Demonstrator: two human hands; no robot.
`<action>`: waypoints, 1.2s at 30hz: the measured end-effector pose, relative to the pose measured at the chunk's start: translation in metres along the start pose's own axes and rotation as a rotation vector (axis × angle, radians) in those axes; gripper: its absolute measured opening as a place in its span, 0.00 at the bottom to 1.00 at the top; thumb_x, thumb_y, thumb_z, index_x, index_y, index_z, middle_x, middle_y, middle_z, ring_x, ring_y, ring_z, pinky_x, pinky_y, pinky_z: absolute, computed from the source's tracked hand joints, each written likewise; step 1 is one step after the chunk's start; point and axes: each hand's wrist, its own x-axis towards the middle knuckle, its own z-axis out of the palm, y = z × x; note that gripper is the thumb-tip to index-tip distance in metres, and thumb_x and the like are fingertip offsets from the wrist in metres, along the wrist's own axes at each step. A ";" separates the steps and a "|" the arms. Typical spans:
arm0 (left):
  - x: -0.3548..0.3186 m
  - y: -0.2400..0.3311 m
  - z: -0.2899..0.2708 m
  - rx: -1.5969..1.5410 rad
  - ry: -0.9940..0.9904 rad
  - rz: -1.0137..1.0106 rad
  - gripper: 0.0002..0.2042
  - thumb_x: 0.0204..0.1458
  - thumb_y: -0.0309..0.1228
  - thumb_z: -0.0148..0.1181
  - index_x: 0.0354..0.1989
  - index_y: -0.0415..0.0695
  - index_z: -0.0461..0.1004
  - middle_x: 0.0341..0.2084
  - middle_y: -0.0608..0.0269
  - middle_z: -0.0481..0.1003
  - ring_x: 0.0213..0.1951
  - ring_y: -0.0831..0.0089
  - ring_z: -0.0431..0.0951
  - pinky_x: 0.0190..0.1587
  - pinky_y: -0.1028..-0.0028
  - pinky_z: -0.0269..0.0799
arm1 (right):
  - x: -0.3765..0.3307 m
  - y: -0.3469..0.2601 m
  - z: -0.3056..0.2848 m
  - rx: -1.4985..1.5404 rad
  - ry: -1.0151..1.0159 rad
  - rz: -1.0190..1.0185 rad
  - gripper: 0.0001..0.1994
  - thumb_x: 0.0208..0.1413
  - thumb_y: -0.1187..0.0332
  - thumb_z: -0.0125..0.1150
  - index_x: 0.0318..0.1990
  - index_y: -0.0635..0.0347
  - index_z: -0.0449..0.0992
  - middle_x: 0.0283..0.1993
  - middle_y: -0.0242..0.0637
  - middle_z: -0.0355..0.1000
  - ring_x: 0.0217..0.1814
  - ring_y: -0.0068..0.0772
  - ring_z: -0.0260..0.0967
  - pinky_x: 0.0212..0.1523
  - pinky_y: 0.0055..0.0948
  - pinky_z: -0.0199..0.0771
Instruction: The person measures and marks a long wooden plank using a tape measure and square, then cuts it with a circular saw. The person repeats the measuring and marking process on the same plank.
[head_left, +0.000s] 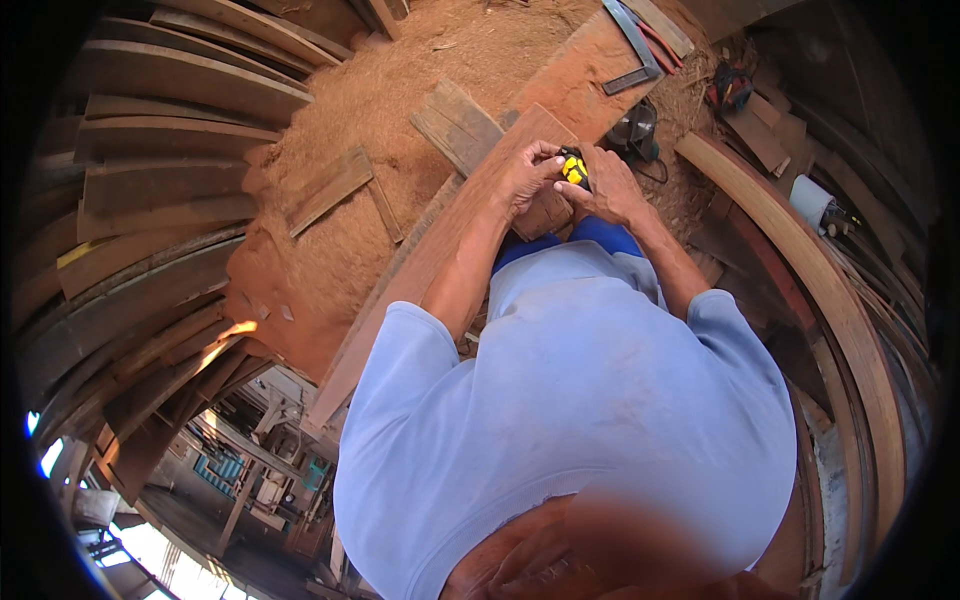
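A yellow and black tape measure (574, 170) is held between my two hands, in front of my body. My right hand (612, 187) is closed around its right side. On the other side, the fingers of my left hand (532, 178) are bent and pinch at it; the fingertips partly cover it. Beneath my left hand and forearm runs a long reddish-brown board (440, 240), slanting from the far middle to the near left. A short wooden block (546, 216) shows just below the hands, partly hidden by them.
A metal square (634, 52) lies on a dusty plank (570, 85) beyond my hands, beside a red-handled tool (662, 48). A dark power tool (634, 128) sits to the right. Stacked boards (180, 130) line the left; sawdust (400, 90) covers the ground. A curved beam (800, 260) stands right.
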 end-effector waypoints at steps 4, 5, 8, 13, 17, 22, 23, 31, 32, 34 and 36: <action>0.034 0.032 -0.038 0.346 0.160 0.129 0.10 0.59 0.32 0.68 0.45 0.41 0.80 0.34 0.65 0.81 0.37 0.74 0.80 0.42 0.73 0.76 | -0.010 0.015 0.006 -0.007 0.074 0.053 0.39 0.56 0.39 0.66 0.65 0.59 0.68 0.50 0.57 0.74 0.52 0.60 0.73 0.55 0.53 0.72; 0.049 0.036 -0.051 0.469 0.255 0.235 0.09 0.59 0.32 0.68 0.43 0.41 0.81 0.33 0.65 0.82 0.35 0.74 0.79 0.40 0.74 0.74 | -0.012 0.021 0.006 -0.011 0.082 0.078 0.40 0.56 0.39 0.66 0.68 0.56 0.66 0.51 0.56 0.74 0.52 0.59 0.73 0.55 0.53 0.73; 0.083 0.047 -0.071 0.660 0.325 0.325 0.09 0.57 0.33 0.69 0.41 0.41 0.84 0.33 0.64 0.84 0.34 0.74 0.80 0.40 0.72 0.74 | -0.022 0.041 0.011 -0.083 0.028 0.187 0.37 0.58 0.40 0.65 0.71 0.45 0.65 0.50 0.53 0.74 0.52 0.58 0.72 0.54 0.54 0.72; 0.095 0.046 -0.059 0.834 0.293 0.253 0.10 0.54 0.35 0.72 0.38 0.43 0.86 0.30 0.63 0.85 0.33 0.75 0.80 0.39 0.71 0.74 | -0.038 0.049 0.018 -0.094 0.084 0.256 0.34 0.58 0.44 0.66 0.69 0.44 0.67 0.49 0.53 0.74 0.51 0.58 0.72 0.51 0.56 0.72; 0.099 0.043 -0.064 0.782 0.274 0.253 0.09 0.54 0.35 0.72 0.38 0.43 0.86 0.29 0.64 0.84 0.32 0.75 0.79 0.38 0.70 0.74 | -0.043 0.050 0.027 -0.081 0.111 0.272 0.34 0.57 0.45 0.67 0.69 0.44 0.67 0.48 0.53 0.74 0.50 0.58 0.72 0.50 0.56 0.72; 0.094 0.048 -0.062 0.797 0.260 0.262 0.09 0.54 0.35 0.72 0.37 0.43 0.86 0.29 0.64 0.84 0.32 0.77 0.79 0.38 0.70 0.74 | -0.042 0.053 0.034 -0.067 0.117 0.272 0.34 0.57 0.44 0.67 0.69 0.44 0.67 0.48 0.52 0.74 0.51 0.58 0.71 0.50 0.56 0.72; 0.093 0.048 -0.062 0.793 0.255 0.263 0.09 0.54 0.34 0.72 0.37 0.43 0.86 0.29 0.64 0.84 0.32 0.77 0.79 0.38 0.70 0.74 | -0.042 0.054 0.035 -0.064 0.122 0.271 0.34 0.57 0.44 0.67 0.69 0.44 0.67 0.48 0.52 0.73 0.51 0.58 0.71 0.50 0.56 0.72; 0.090 0.048 -0.060 0.826 0.239 0.321 0.10 0.57 0.36 0.71 0.39 0.42 0.86 0.29 0.67 0.83 0.32 0.78 0.77 0.37 0.72 0.72 | -0.042 0.056 0.038 -0.035 0.118 0.278 0.34 0.57 0.44 0.67 0.69 0.43 0.67 0.48 0.52 0.73 0.51 0.58 0.71 0.52 0.55 0.71; 0.089 0.048 -0.059 0.839 0.238 0.329 0.11 0.57 0.36 0.71 0.40 0.42 0.85 0.30 0.67 0.83 0.32 0.78 0.77 0.37 0.72 0.72 | -0.042 0.056 0.038 -0.028 0.134 0.258 0.34 0.57 0.44 0.67 0.69 0.44 0.67 0.48 0.52 0.73 0.51 0.58 0.71 0.52 0.54 0.71; 0.085 0.051 -0.056 0.799 0.233 0.304 0.12 0.56 0.37 0.71 0.41 0.41 0.85 0.31 0.66 0.83 0.33 0.77 0.78 0.39 0.72 0.73 | -0.039 0.057 0.038 -0.015 0.163 0.220 0.34 0.58 0.45 0.67 0.68 0.46 0.67 0.47 0.53 0.73 0.51 0.57 0.71 0.52 0.53 0.71; 0.082 0.048 -0.058 0.796 0.269 0.328 0.13 0.56 0.37 0.71 0.43 0.41 0.85 0.32 0.64 0.83 0.34 0.76 0.79 0.40 0.71 0.75 | -0.031 0.058 0.032 0.012 0.206 0.179 0.34 0.58 0.46 0.66 0.69 0.48 0.66 0.49 0.55 0.74 0.51 0.59 0.71 0.54 0.54 0.70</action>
